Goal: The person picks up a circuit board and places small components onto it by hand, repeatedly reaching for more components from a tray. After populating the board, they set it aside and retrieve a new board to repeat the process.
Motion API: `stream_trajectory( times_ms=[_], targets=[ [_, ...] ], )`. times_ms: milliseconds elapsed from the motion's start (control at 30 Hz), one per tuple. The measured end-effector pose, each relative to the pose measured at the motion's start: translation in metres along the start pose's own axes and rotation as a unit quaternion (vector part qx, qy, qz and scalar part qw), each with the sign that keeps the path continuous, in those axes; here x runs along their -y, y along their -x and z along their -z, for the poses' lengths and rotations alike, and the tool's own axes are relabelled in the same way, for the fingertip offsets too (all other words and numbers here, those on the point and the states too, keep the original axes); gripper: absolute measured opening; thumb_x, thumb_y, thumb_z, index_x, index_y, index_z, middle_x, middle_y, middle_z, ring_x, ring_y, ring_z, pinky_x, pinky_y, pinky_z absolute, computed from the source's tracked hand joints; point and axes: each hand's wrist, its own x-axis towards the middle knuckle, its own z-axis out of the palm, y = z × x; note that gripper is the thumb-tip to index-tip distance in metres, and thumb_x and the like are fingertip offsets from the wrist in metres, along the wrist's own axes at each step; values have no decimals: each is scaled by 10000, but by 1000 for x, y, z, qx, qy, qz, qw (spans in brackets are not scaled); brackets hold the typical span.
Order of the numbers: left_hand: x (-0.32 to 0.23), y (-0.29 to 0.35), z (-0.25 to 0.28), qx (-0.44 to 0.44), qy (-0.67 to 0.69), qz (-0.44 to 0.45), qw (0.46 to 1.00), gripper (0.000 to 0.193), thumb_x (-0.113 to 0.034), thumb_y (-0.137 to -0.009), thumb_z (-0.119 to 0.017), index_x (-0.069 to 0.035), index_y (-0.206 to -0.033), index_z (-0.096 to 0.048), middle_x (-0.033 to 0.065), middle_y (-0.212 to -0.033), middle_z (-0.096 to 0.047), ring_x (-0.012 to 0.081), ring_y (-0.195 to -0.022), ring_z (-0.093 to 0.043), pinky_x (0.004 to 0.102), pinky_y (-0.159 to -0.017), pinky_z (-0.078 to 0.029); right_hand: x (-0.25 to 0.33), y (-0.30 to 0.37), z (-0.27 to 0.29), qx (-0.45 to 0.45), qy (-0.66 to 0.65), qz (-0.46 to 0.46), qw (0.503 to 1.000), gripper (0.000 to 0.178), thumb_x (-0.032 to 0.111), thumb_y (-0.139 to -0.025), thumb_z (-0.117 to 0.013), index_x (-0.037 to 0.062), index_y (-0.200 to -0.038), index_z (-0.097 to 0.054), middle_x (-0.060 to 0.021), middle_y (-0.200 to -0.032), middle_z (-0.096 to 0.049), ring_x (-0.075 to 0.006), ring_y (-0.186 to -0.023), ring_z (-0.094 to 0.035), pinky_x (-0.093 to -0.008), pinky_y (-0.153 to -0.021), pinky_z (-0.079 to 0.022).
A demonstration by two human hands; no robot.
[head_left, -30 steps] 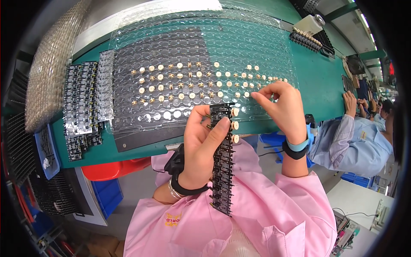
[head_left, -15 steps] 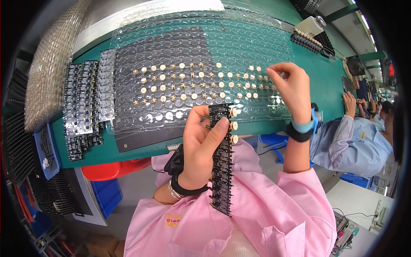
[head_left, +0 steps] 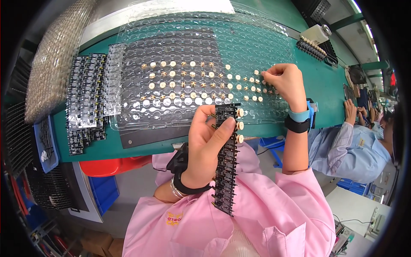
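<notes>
My left hand (head_left: 208, 141) is closed on a long black circuit board strip (head_left: 226, 171), thumb flat across its upper part. The strip hangs nearly upright in front of my chest. Three cream round parts (head_left: 240, 126) stick out from the strip's upper right edge. My right hand (head_left: 287, 83) reaches over the clear plastic tray (head_left: 171, 47), thumb and forefinger pinched beside small cream discs (head_left: 238, 77). Whatever sits between those fingertips is too small or hidden to make out. Rows of the same discs, some flat and some on edge, lie in the tray's pockets.
Stacked circuit board strips (head_left: 81, 100) lie at the left of the green table (head_left: 85, 152). A blue bin (head_left: 46, 143) sits beyond the table's left end. A white bottle (head_left: 314, 34) stands at the back right. At right, a person in light blue (head_left: 344, 145) sits along the table.
My right hand has shifted slightly left and its thumb and forefinger have come together over the tray. My left hand keeps the circuit board strip. The whole view has turned slightly.
</notes>
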Motion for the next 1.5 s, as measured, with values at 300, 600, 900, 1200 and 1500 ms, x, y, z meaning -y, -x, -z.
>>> stream_trajectory(
  times_ms=[300,600,900,1200,1500],
  targets=[
    [3,0,4,33,51,-2,998,215,-73,-842,-516,-37,-995,-369,47,-839,-557,39,-683,-512,163,-581,-401,-4,9,0,-25,-177,1,984,139,114,-703,-642,-22,-719,-619,15,-588,-554,-21,-520,-462,-179,-438,-367],
    [2,-2,1,10,51,13,999,225,-91,-846,-518,-38,-1006,-369,43,-845,-555,38,-693,-513,166,-585,-408,34,61,14,-17,-293,218,931,101,-53,-645,-626,-28,-735,-587,-69,-693,-588,-96,-593,-520,-195,-515,-402],
    [2,-2,3,13,51,11,999,239,-107,-847,-521,-38,-1014,-365,41,-846,-557,35,-678,-513,166,-578,-406,44,85,5,56,-373,323,868,155,-75,-585,-642,-35,-708,-557,-160,-788,-593,-172,-707,-557,-269,-601,-430],
    [0,-1,-2,7,55,-2,998,253,-110,-845,-526,-38,-1024,-362,34,-835,-552,31,-670,-505,162,-560,-392,39,89,2,74,-468,283,834,175,-126,-592,-614,-55,-748,-582,-143,-818,-576,-172,-752,-562,-237,-629,-447],
    [4,-2,2,13,60,-10,998,251,-105,-845,-524,-39,-1024,-360,31,-822,-545,37,-682,-511,170,-583,-412,33,99,-2,114,-600,198,767,135,-58,-672,-599,-67,-803,-569,-144,-805,-539,-187,-713,-517,-270,-556,-450]
  ],
)
